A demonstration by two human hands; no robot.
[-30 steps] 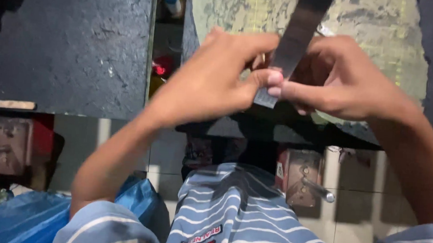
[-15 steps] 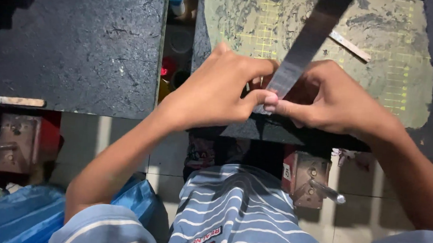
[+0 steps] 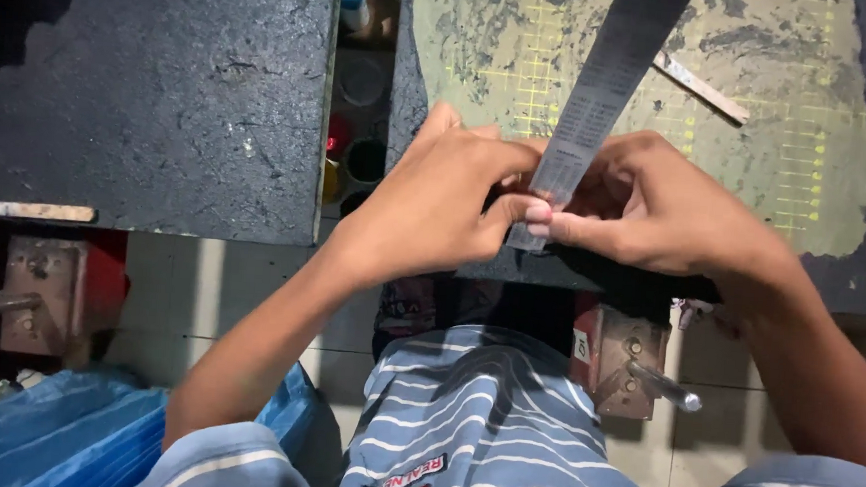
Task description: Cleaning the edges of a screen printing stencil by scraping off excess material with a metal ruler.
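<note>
Item: one long grey metal ruler strip [image 3: 602, 93], being pinched at its near end by both hands and slanting away up over the worn green gridded cutting mat [image 3: 760, 143].

Left hand [image 3: 435, 209]: fingers closed narrow, thumb and forefinger gripping the strip's lower tip. Right hand [image 3: 655, 212]: likewise closed, thumb pressing along the same tip.

Change: since a second ago the hands are sitting closer together and the strip's end is lying deeper between the fingertips; the grip is tightening rather than releasing, so handling of the tip is continuing.

Count: two dark stone-like bench slabs [image 3: 151, 96], one thin pale stick [image 3: 703, 88] lying on the mat, two rusty metal brackets [image 3: 621, 360] under the bench, several small paint pots [image 3: 358, 154] in the gap between slabs, one blue plastic bag [image 3: 51, 421] at lower left.
</note>
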